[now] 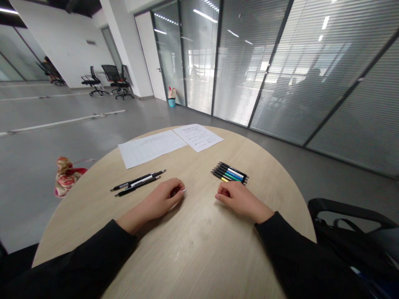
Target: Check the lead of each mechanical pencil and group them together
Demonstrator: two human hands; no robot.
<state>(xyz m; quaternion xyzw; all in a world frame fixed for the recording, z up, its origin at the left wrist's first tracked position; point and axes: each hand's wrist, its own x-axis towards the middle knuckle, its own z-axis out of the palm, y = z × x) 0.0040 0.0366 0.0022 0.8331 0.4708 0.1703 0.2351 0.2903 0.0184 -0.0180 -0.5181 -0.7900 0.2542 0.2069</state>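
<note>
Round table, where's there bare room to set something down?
Bare wood of the table runs between your left hand and right hand, down toward you. Another patch lies between the papers and the coloured pens. Crowded around the black pens by your left hand.

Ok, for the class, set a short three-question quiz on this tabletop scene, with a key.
1. Which hand is nearer the row of coloured pens: the left hand or the right hand?
2. True or false: the dark pens lie on top of the paper sheets.
3. How many paper sheets lie on the round wooden table?

Key: 1. right hand; 2. false; 3. two.
</note>
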